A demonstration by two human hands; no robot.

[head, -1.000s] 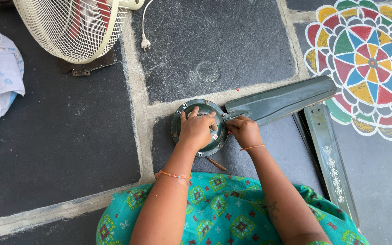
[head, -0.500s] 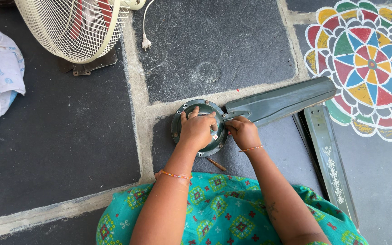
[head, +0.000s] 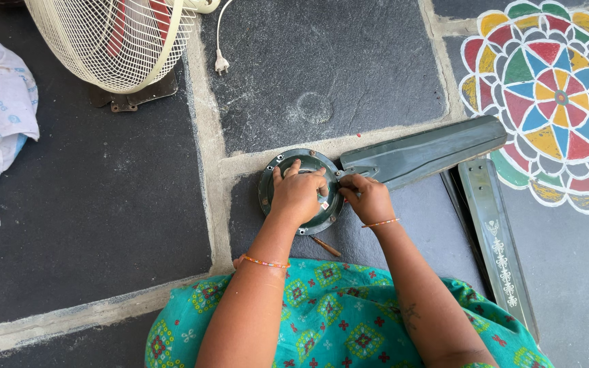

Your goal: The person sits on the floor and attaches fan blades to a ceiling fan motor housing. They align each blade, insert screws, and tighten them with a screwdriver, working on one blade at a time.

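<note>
Count: one round fan motor housing [head: 288, 163], two grey-green fan blades, one table fan [head: 114, 41]. Left hand [head: 298, 194] spread flat on the housing, pressing. Right hand [head: 369, 197] pinched narrow at the attached blade [head: 424, 151] root; contents not visible. That blade's long axis runs away rightward, slightly up. Loose blade [head: 495, 232] lies just right of right forearm. Brown stick [head: 325, 247] below the housing.
</note>
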